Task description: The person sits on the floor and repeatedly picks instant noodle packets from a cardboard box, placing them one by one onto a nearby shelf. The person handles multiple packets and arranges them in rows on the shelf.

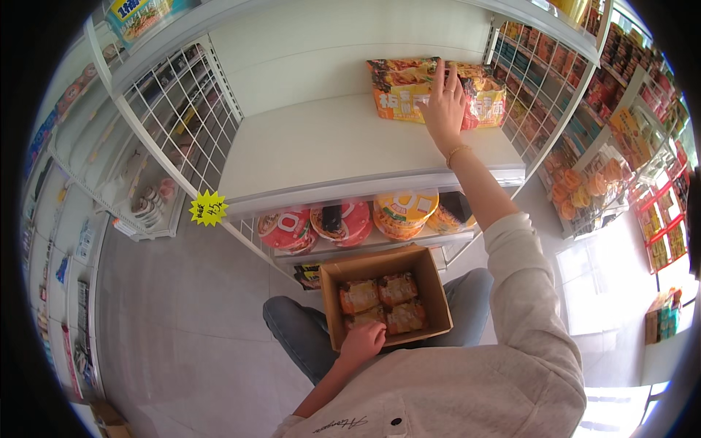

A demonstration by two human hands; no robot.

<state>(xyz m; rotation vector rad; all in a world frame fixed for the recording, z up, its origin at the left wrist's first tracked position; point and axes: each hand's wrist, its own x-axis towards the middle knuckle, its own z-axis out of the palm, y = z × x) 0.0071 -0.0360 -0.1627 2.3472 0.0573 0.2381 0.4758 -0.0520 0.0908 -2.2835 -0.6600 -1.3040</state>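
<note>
At the right of the white shelf board [306,142] stand several orange-and-yellow instant noodle packs [402,96], close together at the back. My right hand [446,107] rests against their front with fingers stretched out and spread, partly covering them. An opened cardboard box [435,306] sits at my lap, between my knees. Inside it several similar noodle packs [358,296] lie in two rows. My left hand [364,338] is curled over the near rim of this box; its fingertips are partly hidden, close to a pack.
Below the board, a lower shelf holds red bowl noodles [342,222] and yellow ones [405,213]. White wire grids [175,115] flank the bay. A yellow price tag [208,208] sticks out at the left front corner. An upper shelf [241,22] overhangs.
</note>
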